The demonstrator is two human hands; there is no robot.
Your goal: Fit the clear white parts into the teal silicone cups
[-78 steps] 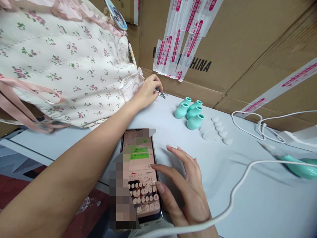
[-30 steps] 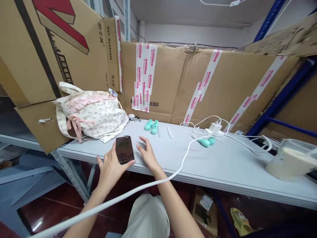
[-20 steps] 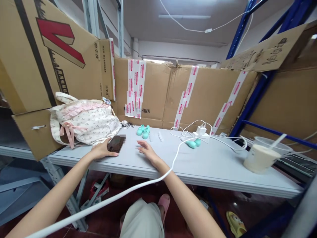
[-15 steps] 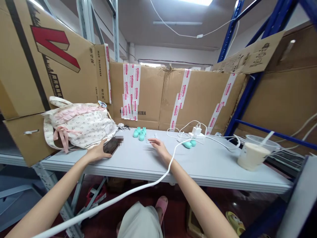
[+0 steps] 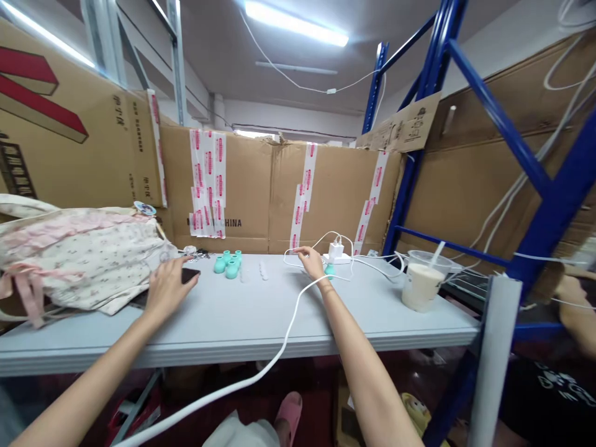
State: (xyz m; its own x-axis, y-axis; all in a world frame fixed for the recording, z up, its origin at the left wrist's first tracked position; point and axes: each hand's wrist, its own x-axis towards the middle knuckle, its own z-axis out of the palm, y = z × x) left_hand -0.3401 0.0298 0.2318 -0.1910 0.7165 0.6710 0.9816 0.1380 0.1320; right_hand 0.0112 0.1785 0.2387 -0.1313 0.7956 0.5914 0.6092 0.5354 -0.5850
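My left hand [image 5: 168,287] is closed around a dark phone [image 5: 189,275] at the left of the table, beside a floral cloth bag [image 5: 102,254]. Most of the phone is hidden under the hand. My right hand [image 5: 311,261] hovers over the table's back half, its fingers stretched leftward with nothing visible in them. Just behind its wrist is a turquoise rounded piece [image 5: 330,270], partly covered. Several turquoise bulb-shaped pieces [image 5: 231,268] stand grouped between the hands. To their right lie a small clear strip [image 5: 263,271] and another clear piece [image 5: 244,273].
A white charger [image 5: 336,250] sits on a power strip with loose cables. A thick white cable [image 5: 288,329] hangs across the front. A milky drink cup [image 5: 421,287] stands on the table [image 5: 233,323] at right. A person's arm [image 5: 575,304] shows beyond the blue post.
The view has turned right. My right hand has moved right, away from the clear pieces toward the charger. My left hand and the phone have shifted nearer the bag, covering more of the phone.
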